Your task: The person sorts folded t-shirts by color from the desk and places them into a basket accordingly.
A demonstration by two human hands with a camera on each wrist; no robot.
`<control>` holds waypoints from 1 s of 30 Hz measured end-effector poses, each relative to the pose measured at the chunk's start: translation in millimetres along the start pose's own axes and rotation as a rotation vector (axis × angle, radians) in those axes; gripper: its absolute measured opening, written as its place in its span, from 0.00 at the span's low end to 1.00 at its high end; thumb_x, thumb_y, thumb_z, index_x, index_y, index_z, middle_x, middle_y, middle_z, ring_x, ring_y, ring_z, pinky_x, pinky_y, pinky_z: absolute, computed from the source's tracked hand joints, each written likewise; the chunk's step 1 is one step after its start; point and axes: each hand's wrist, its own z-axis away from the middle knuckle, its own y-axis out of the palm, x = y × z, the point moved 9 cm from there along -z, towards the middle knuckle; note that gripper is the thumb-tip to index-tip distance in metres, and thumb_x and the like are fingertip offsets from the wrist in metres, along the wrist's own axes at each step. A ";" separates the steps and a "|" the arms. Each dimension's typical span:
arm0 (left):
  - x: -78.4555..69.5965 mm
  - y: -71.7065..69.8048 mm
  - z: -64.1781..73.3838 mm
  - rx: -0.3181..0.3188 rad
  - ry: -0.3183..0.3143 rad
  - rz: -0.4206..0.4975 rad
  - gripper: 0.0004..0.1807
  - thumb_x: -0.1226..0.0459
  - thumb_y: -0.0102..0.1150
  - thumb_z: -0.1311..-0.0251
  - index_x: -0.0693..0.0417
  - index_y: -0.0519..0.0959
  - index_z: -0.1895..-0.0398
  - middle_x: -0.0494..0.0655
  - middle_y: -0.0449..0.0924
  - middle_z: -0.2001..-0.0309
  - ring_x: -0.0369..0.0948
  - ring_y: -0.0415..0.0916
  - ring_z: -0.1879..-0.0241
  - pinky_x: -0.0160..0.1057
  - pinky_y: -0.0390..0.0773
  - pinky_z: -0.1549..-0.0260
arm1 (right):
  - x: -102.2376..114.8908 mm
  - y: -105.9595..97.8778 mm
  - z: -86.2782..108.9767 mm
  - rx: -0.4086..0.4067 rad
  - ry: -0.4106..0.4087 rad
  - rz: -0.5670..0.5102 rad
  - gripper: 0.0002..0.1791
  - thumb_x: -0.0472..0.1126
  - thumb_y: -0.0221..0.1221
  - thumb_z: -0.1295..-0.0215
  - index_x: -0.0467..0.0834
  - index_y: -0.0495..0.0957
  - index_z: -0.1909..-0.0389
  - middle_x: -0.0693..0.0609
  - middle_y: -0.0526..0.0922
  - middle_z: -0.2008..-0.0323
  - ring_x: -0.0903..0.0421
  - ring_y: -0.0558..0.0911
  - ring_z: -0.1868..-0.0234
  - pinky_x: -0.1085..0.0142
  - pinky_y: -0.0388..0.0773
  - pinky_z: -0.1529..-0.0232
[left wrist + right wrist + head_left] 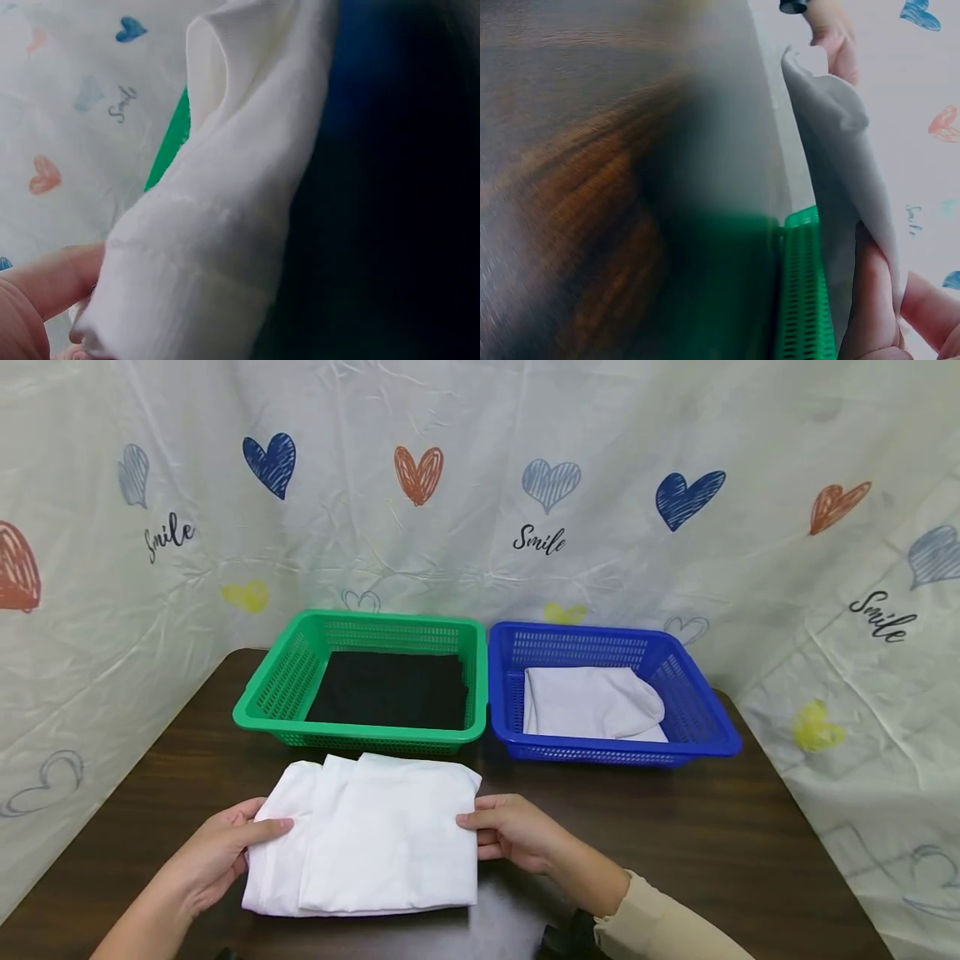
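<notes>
A folded white garment [397, 835] is held between both hands at the front of the table. At its left edge the left hand [217, 852] pinches it, thumb on top and fingers beneath. On the opposite edge the right hand [517, 833] grips it the same way. Ribbed, layered white fabric [202, 247] fills much of the left wrist view. From the right wrist view, the garment's underside [840, 165] appears raised off the table, with the right fingers [874, 300] under it.
Behind the garment stands a green basket [251, 702] with folded black cloth [390, 689] inside. Beside it on the right, a blue basket [701, 702] contains folded white cloth [585, 702]. Both rest on a dark wooden table [675, 843] before a heart-printed curtain [480, 552].
</notes>
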 end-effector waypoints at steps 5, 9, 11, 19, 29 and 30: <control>-9.5 3.1 1.0 -0.014 0.013 0.020 0.22 0.63 0.58 0.31 0.61 0.67 0.39 0.37 0.87 0.61 0.40 0.87 0.61 0.46 0.87 0.60 | 9.9 -4.4 8.7 -0.012 -0.015 0.017 0.08 0.35 0.59 0.33 0.37 0.82 0.56 0.52 0.89 0.66 0.60 0.87 0.64 0.63 0.87 0.58; -19.2 6.0 2.3 -0.041 0.021 0.008 0.25 0.63 0.59 0.32 0.63 0.65 0.36 0.37 0.87 0.61 0.40 0.87 0.62 0.47 0.87 0.60 | 18.1 -9.9 14.3 -0.029 -0.035 0.039 0.13 0.36 0.60 0.32 0.33 0.81 0.51 0.52 0.89 0.64 0.59 0.88 0.63 0.62 0.87 0.56; -25.4 8.1 2.7 -0.058 0.023 -0.007 0.29 0.62 0.59 0.32 0.66 0.63 0.34 0.37 0.87 0.61 0.40 0.87 0.62 0.47 0.87 0.60 | 22.8 -13.4 16.4 -0.036 -0.044 0.048 0.15 0.37 0.60 0.32 0.32 0.80 0.49 0.51 0.90 0.63 0.59 0.88 0.63 0.62 0.86 0.55; -67.6 23.6 -6.6 -0.054 0.094 -0.067 0.34 0.61 0.60 0.33 0.69 0.58 0.31 0.37 0.86 0.61 0.40 0.87 0.61 0.47 0.87 0.59 | 52.7 -30.1 21.3 -0.027 -0.075 0.049 0.16 0.38 0.58 0.30 0.34 0.79 0.46 0.53 0.90 0.62 0.59 0.89 0.61 0.64 0.86 0.54; -117.9 47.9 -27.8 -0.025 0.179 -0.102 0.33 0.62 0.61 0.33 0.70 0.60 0.32 0.38 0.84 0.60 0.38 0.87 0.62 0.43 0.87 0.59 | 95.1 -57.8 28.5 -0.052 -0.116 0.084 0.20 0.37 0.53 0.26 0.31 0.72 0.39 0.56 0.89 0.62 0.61 0.88 0.61 0.66 0.86 0.54; -121.0 51.1 -29.9 -0.028 0.182 -0.098 0.33 0.62 0.61 0.33 0.70 0.60 0.33 0.38 0.84 0.60 0.38 0.87 0.62 0.43 0.87 0.59 | 98.1 -61.3 29.5 -0.057 -0.120 0.090 0.21 0.37 0.52 0.26 0.30 0.70 0.38 0.56 0.89 0.63 0.61 0.88 0.61 0.67 0.86 0.54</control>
